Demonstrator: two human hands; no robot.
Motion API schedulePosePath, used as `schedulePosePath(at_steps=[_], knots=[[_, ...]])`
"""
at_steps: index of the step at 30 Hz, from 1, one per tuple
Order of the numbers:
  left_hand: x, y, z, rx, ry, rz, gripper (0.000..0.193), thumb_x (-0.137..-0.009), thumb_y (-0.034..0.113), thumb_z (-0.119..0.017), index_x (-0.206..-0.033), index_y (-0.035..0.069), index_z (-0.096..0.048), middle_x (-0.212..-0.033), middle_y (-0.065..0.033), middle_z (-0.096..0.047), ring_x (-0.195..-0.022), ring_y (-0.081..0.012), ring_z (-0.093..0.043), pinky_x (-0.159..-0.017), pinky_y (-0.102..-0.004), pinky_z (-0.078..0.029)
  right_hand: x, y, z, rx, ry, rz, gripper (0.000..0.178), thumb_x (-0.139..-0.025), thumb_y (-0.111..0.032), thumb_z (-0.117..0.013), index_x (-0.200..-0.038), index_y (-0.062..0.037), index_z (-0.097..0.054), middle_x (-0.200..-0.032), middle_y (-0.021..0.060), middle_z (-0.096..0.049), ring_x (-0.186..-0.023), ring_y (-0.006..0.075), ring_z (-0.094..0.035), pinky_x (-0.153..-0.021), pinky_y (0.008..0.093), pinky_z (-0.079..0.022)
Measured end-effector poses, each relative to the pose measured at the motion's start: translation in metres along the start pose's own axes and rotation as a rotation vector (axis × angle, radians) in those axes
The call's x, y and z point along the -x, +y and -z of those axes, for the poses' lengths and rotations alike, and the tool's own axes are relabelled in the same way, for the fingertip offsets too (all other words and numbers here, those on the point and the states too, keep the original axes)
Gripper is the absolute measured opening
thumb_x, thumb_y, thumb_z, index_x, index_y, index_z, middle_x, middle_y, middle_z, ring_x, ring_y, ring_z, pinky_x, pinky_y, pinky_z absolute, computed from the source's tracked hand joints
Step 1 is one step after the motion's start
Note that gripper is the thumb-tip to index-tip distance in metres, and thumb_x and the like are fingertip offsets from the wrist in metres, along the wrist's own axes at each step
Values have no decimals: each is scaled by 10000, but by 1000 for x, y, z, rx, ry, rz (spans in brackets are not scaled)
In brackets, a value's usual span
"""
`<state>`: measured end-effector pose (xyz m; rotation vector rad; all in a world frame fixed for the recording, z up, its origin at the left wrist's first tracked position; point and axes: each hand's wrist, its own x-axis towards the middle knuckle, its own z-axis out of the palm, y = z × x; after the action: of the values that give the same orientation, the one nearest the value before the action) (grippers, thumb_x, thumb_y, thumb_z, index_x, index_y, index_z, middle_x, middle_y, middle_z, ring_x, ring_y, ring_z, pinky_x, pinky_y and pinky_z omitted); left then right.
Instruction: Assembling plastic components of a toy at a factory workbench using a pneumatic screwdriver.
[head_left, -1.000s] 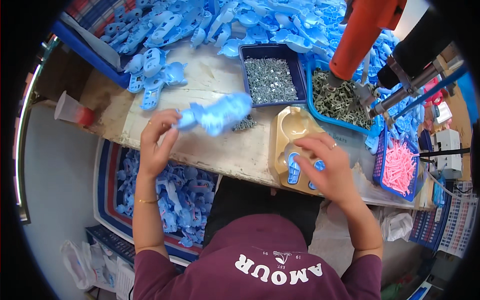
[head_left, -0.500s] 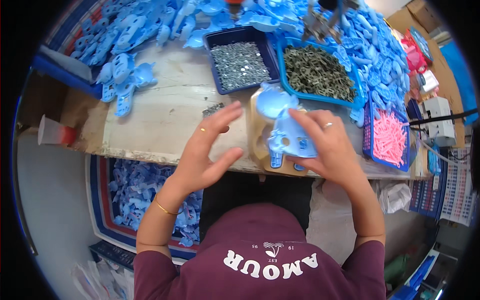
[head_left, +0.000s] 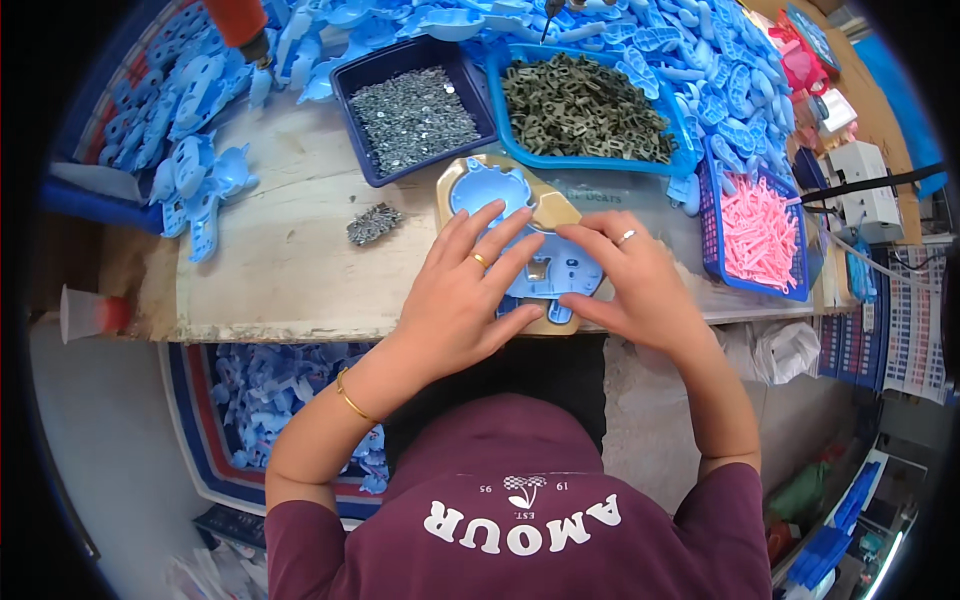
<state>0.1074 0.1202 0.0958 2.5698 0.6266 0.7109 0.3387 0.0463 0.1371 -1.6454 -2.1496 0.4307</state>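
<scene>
A light-blue molded plastic part (head_left: 577, 272) with a round bowl-shaped end lies on a tan fixture block (head_left: 556, 208) near the table's front edge. My left hand (head_left: 462, 285) rests over the part's left and middle, fingers stretched out and apart, covering some of it. On the right side, my right hand (head_left: 635, 290) grips the part's edge, its fingertips at the top and its thumb lower down. A small pile of silvery screws (head_left: 374, 224) lies on the table left of the fixture.
Behind the fixture stand a dark-blue tray (head_left: 483, 122) of small metal pieces and a bright-blue tray (head_left: 600, 163) of dark metal clips. A blue basket (head_left: 712, 225) holds pink plastic pieces at right. Blue parts (head_left: 205, 185) lie at left. An orange-handled tool (head_left: 237, 20) hangs above.
The blue part has settled onto the fixture under my right hand. My left hand has moved right, from beside the part to on top of it. The view has shifted slightly.
</scene>
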Motion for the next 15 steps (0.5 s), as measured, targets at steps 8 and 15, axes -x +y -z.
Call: schedulePosePath(at_steps=[8, 15], knots=[[-9, 8, -13, -52, -70, 22, 691, -839, 323, -753, -1436, 81, -502, -1523, -111, -462, -1435, -355, -383, -1180, -547, -288, 4, -2, -4, 102, 49, 41, 568, -774, -216, -809, -1283, -41, -626, -1209, 131, -618, -1099, 339, -593, -904, 428, -501], [-12, 14, -18, -101, -46, 26, 661, -868, 368, -726, -1408, 48, -517, -1489, -142, -487, -1407, -343, -405, -1186, -531, -273, 3, -6, 2, 223, 25, 14, 566, -766, -226, -812, -1274, -55, -631, -1216, 117, -613, -1100, 334, -589, -891, 425, -501]])
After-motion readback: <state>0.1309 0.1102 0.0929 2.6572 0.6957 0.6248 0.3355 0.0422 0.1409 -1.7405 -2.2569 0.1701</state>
